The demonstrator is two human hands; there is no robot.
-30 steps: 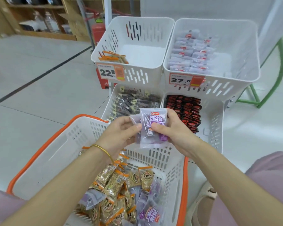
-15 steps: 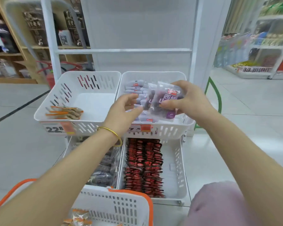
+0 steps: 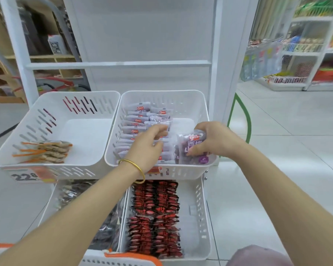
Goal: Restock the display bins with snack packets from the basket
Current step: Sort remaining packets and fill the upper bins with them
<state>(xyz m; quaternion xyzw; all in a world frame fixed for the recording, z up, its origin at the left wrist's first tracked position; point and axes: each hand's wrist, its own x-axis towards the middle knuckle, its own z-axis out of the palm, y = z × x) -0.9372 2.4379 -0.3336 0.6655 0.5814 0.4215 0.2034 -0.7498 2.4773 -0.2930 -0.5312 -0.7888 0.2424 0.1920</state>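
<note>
My right hand [image 3: 219,141] grips a purple snack packet [image 3: 192,150] and holds it upright inside the upper right display bin [image 3: 205,110], at its front right corner. Rows of the same purple packets [image 3: 136,121] fill the left and middle of that bin. My left hand [image 3: 147,147], with a gold bangle on the wrist, reaches into the same bin, its bent fingers touching the packet rows. Only the orange rim of the basket [image 3: 135,256] shows at the bottom edge.
The upper left bin [image 3: 52,104] holds a few orange-edged packets [image 3: 44,151] at its front left. Below, one bin holds dark packets [image 3: 108,227] and another holds red packets [image 3: 154,217]. A white shelf frame [image 3: 215,54] stands behind. Tiled floor lies right.
Both hands have carried the purple packet up from the basket and lowered it into the upper right bin. The view has risen, so the basket has dropped almost out of sight.
</note>
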